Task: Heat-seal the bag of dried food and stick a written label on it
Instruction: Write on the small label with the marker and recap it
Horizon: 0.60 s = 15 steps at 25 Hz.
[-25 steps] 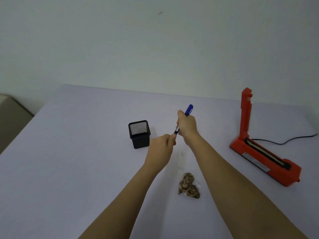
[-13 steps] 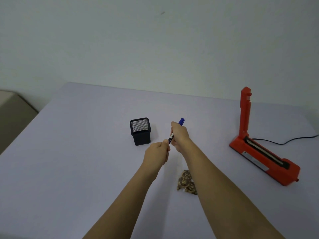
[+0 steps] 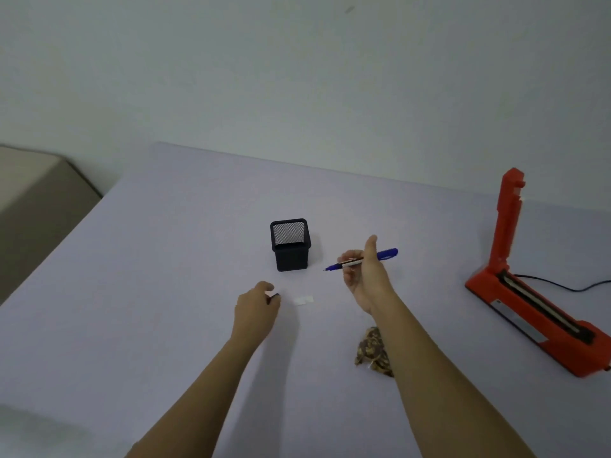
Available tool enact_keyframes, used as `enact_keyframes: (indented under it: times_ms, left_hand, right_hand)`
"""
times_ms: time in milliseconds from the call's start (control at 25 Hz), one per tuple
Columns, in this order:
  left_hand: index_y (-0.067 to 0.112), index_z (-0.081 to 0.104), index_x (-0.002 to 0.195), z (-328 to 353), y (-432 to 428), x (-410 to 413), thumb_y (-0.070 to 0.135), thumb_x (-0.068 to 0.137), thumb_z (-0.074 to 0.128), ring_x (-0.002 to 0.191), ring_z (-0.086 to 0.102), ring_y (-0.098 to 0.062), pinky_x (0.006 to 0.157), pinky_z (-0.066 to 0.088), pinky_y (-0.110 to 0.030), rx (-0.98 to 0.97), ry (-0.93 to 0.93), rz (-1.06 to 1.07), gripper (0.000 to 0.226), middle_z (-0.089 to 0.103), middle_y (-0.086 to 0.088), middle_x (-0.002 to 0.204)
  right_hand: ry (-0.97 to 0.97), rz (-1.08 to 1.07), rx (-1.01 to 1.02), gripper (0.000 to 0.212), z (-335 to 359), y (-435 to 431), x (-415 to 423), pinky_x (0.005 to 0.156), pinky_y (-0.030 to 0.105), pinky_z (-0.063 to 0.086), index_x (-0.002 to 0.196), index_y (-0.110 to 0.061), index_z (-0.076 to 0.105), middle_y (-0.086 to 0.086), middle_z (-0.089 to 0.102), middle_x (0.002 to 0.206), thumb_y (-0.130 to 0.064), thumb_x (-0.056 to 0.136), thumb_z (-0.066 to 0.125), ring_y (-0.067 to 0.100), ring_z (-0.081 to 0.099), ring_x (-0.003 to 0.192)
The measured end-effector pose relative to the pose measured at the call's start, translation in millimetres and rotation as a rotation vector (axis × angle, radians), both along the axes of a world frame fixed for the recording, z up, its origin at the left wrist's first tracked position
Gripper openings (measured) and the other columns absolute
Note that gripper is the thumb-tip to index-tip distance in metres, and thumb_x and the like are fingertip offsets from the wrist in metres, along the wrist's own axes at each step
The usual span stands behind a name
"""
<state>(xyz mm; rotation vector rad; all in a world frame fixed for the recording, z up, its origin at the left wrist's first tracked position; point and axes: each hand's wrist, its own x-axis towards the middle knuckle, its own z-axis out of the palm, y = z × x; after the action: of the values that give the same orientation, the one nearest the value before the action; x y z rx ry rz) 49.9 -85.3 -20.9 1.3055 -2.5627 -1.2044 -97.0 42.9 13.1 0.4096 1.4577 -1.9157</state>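
- Pale lilac table [image 3: 132, 292] stood before a bare wall.
- Your left hand [image 3: 256, 312] pinched a small dark piece [image 3: 274, 296], probably the cap; the label [image 3: 303, 299] lay just beside it, not yet stuck on.
- Your right hand [image 3: 363, 279] gripped the bare-tipped pen [image 3: 385, 254], so I judge writing was next.
- The bag [image 3: 372, 350] lay partly hidden by your right forearm, well apart from the raised sealer [image 3: 529, 302]; whether it was sealed, I cannot tell.

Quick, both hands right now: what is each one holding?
Left hand: pinches a small dark cap.
Right hand: holds the pen.
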Motion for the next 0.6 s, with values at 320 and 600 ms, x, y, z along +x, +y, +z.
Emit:
enact_keyframes:
  times_ms: [320, 600]
  left_hand:
    - [0.005, 0.055, 0.091, -55.8, -42.0, 24.3, 0.012, 0.09, 0.047, 0.076, 0.053, -0.026, 0.065, 0.037, -0.028, -0.236, -0.227, -0.162, 0.011, 0.058, -0.011, 0.086]
    - [0.002, 0.061, 0.11, -42.6, -20.2, 24.3, 0.011, 0.083, 0.067, 0.083, 0.061, -0.029, 0.074, 0.053, -0.035, -0.382, 0.171, -0.173, 0.029, 0.059, -0.014, 0.101]
  right_hand:
    - [0.169, -0.057, 0.022, 0.033, -32.9, 3.0, 28.4, 0.049, 0.013, 0.051, 0.059, -0.014, 0.045, 0.0, 0.049, 0.053, -0.021, 0.081, 0.069, 0.004, 0.05, 0.043]
    - [0.349, -0.016, 0.073, 0.028, -41.5, -5.6, 31.4, 0.057, 0.018, 0.055, 0.066, -0.013, 0.047, -0.001, 0.061, 0.054, -0.018, 0.079, 0.071, 0.006, 0.061, 0.049]
